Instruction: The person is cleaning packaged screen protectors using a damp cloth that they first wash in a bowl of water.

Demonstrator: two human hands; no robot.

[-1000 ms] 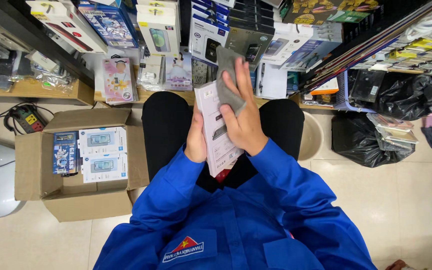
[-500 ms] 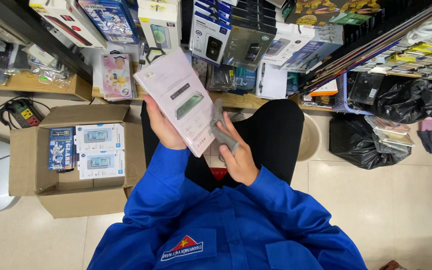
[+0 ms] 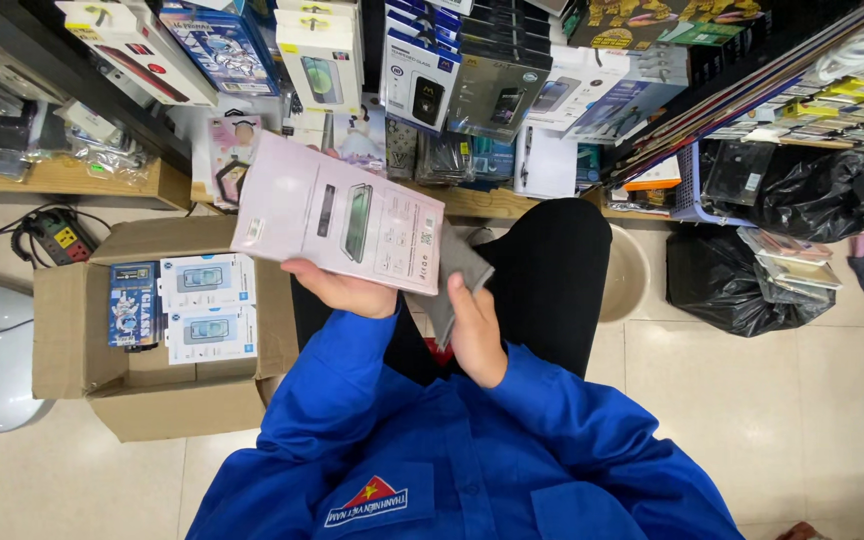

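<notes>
Package [image 3: 337, 212], flat and pale pink, sits above the person's lap, tilted, with the left hand [image 3: 344, 290] under its lower edge, fingers grasping it. Just right of the package, the right hand [image 3: 477, 330] has its fingers clenched on a grey sleeve [image 3: 452, 272] that pokes out from beneath it. Left of the package, an open carton [image 3: 167, 335] on the floor holds small boxes. Beyond the package, shelves [image 3: 432, 70] carry more boxed goods.
</notes>
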